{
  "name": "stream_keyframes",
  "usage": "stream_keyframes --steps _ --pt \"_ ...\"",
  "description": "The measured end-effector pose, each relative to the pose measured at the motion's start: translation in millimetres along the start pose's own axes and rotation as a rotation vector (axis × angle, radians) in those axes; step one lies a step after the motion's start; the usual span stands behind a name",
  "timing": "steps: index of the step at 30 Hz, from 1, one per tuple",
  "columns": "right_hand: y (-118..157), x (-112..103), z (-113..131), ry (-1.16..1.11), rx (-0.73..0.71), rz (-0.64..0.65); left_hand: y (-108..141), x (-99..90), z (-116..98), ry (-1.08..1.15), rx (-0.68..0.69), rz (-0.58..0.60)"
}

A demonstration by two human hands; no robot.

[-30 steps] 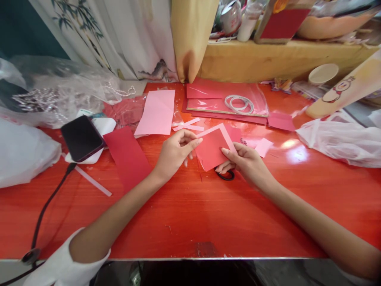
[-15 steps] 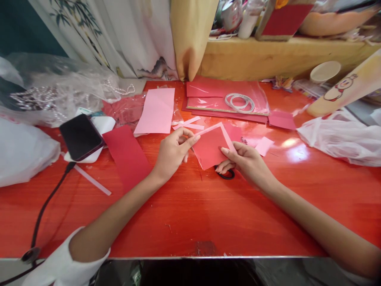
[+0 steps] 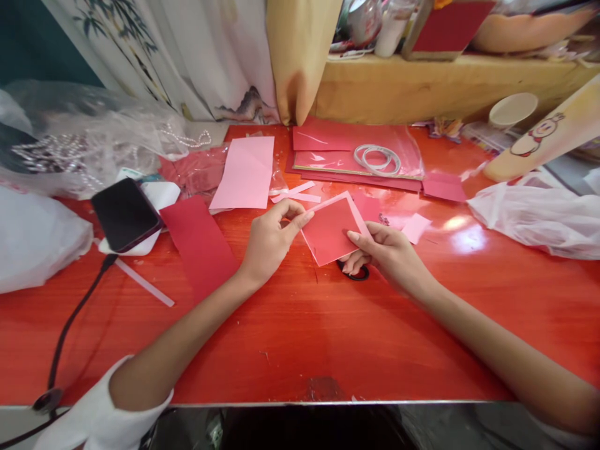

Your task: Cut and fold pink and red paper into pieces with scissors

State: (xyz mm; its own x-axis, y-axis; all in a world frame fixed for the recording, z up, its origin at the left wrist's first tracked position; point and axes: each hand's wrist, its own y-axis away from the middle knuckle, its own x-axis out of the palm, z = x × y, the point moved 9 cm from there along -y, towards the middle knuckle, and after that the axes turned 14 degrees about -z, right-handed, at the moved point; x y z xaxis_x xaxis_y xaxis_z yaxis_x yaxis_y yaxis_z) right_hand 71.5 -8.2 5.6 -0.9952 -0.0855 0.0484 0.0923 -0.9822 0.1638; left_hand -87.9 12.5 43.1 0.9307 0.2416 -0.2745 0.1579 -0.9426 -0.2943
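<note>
Between my hands is a square of red paper (image 3: 332, 234) with a pink border along its upper edges. My left hand (image 3: 276, 234) pinches its left corner between thumb and fingers. My right hand (image 3: 375, 247) grips the right side, thumb on top and fingers underneath. Just below the right fingers shows a black loop handle (image 3: 360, 272), perhaps of scissors; the rest of it is hidden. Behind the square lie pink paper strips (image 3: 297, 192) and a small pink piece (image 3: 416, 228). A long red paper sheet (image 3: 201, 244) rests left of my left hand.
A black phone-like device (image 3: 125, 214) with a cable lies at left, near a plastic bag of beads (image 3: 60, 150). Farther back are a pink sheet (image 3: 244, 172) and a red paper pack (image 3: 328, 159) topped by white rings (image 3: 377, 160). A white plastic bag (image 3: 539, 219) lies at right.
The red square tilts slightly, and its lower edge looks a little different. Both hands keep their grip in nearly the same place.
</note>
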Motion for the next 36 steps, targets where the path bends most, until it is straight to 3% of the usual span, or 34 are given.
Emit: stream_keyframes --steps 18,23,26,31,36 --pt "0 -2 0 -0.015 -0.007 -0.013 1 -0.2 1 0.072 -0.044 -0.009" --pt "-1 -3 0 -0.026 -0.013 -0.033 1 4.1 7 0.17 -0.129 0.018" --pt "-2 -8 1 -0.048 -0.031 -0.08 4 12.2 13 0.239 -0.252 0.087" --pt "-1 -18 10 -0.037 -0.135 -0.191 20 35.0 11 0.161 -0.329 0.364" --pt "-1 -20 13 -0.017 -0.169 -0.214 25 37.3 9 0.139 -0.324 0.395"
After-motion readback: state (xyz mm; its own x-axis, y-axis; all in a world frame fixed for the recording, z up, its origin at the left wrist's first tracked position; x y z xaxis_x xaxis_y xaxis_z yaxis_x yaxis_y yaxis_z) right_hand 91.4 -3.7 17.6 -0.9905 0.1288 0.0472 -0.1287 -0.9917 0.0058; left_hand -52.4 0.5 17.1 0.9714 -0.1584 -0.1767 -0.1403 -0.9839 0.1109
